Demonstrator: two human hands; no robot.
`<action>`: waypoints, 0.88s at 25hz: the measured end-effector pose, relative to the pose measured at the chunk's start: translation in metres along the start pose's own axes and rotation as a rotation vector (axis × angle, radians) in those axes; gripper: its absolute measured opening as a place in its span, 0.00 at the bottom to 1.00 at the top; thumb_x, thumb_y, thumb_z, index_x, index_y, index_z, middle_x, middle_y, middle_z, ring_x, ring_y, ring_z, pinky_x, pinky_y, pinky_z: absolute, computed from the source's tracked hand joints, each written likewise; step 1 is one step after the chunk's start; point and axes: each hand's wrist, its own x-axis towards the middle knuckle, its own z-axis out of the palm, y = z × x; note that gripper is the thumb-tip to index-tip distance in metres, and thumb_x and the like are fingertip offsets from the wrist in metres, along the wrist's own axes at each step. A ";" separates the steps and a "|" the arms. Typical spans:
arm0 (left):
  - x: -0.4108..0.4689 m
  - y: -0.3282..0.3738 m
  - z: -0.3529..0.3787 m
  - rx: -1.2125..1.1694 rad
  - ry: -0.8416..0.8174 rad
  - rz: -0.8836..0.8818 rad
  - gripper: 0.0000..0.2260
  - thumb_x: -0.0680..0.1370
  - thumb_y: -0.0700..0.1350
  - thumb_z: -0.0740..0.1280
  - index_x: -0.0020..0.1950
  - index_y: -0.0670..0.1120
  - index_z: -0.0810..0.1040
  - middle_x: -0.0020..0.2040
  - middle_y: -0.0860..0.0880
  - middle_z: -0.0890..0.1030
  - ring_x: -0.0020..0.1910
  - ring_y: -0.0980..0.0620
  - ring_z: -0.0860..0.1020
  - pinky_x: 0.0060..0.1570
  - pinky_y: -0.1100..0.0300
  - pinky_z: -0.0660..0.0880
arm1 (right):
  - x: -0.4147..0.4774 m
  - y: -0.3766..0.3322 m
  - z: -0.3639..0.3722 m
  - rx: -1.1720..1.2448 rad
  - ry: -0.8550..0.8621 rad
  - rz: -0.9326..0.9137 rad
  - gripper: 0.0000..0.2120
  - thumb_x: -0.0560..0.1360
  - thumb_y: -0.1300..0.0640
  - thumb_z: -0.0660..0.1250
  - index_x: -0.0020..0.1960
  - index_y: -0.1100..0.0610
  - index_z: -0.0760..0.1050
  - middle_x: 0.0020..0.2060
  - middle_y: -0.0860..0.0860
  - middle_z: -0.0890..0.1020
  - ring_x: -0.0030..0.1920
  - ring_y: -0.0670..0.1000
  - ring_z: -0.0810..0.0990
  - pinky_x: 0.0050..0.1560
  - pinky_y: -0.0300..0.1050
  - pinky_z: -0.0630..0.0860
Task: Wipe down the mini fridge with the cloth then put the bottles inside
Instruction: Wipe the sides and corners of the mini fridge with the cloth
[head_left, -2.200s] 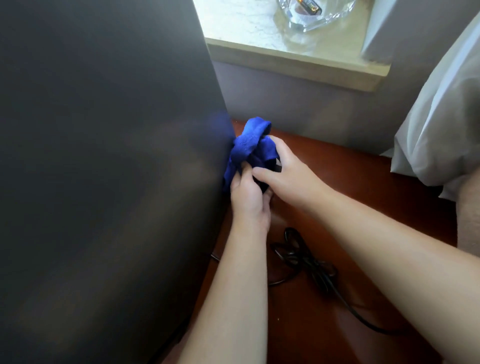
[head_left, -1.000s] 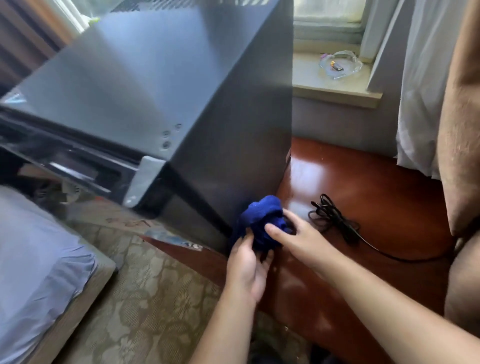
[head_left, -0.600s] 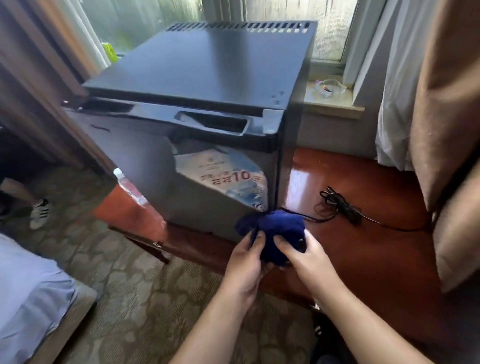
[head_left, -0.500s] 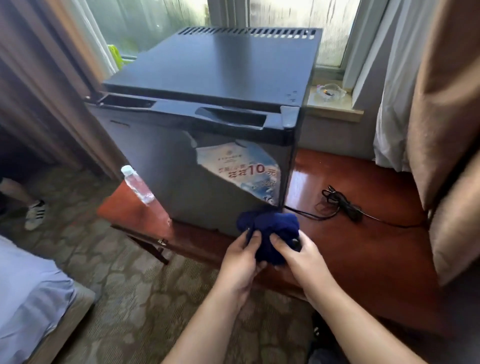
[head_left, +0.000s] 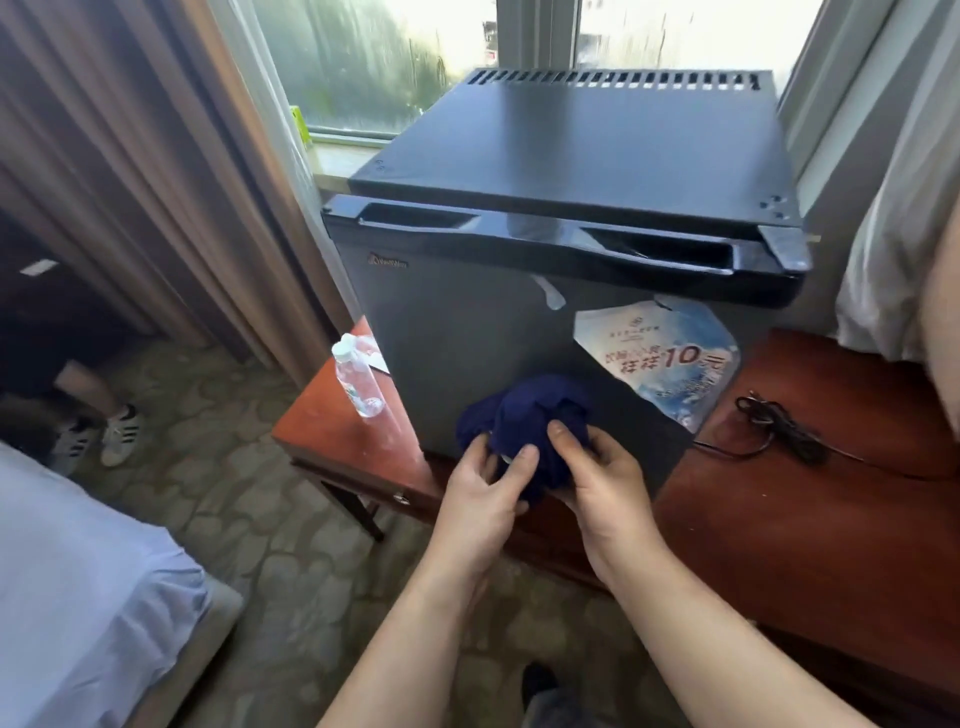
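From my head view, my left hand (head_left: 480, 491) and right hand (head_left: 605, 480) both clutch the bunched blue cloth (head_left: 524, 415), held low against the door of the fridge (head_left: 467, 332), which is shut. The fridge stands on a wooden table (head_left: 332, 431); one bottle (head_left: 357, 382) stands just left of it, a cord (head_left: 779, 434) lies to its right

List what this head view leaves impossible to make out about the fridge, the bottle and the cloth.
- Mini fridge inside: hidden by its closed door.
- Bottle label: too small to read.
- Any further bottles: none in view.
- Blue cloth underside: covered by the left hand and right hand.
- Black cord plug end: not visible.
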 end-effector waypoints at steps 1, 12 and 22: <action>0.015 0.007 -0.009 0.027 0.006 0.014 0.12 0.81 0.46 0.69 0.65 0.52 0.79 0.58 0.55 0.87 0.57 0.55 0.85 0.53 0.56 0.81 | 0.009 0.001 0.011 0.070 -0.003 0.027 0.14 0.77 0.54 0.74 0.59 0.61 0.83 0.52 0.58 0.89 0.55 0.58 0.88 0.60 0.59 0.82; 0.115 0.052 -0.138 0.101 0.066 -0.002 0.16 0.70 0.50 0.76 0.56 0.47 0.86 0.53 0.43 0.88 0.57 0.38 0.85 0.63 0.35 0.77 | 0.046 0.012 0.154 0.183 0.149 0.134 0.06 0.72 0.64 0.77 0.47 0.66 0.86 0.41 0.62 0.89 0.37 0.56 0.87 0.35 0.46 0.84; 0.148 0.138 -0.244 0.094 -0.477 0.170 0.09 0.79 0.36 0.72 0.55 0.49 0.85 0.51 0.47 0.89 0.53 0.52 0.86 0.53 0.59 0.81 | 0.019 0.014 0.292 0.170 0.490 -0.262 0.18 0.71 0.53 0.73 0.54 0.65 0.83 0.48 0.63 0.89 0.50 0.63 0.88 0.53 0.56 0.83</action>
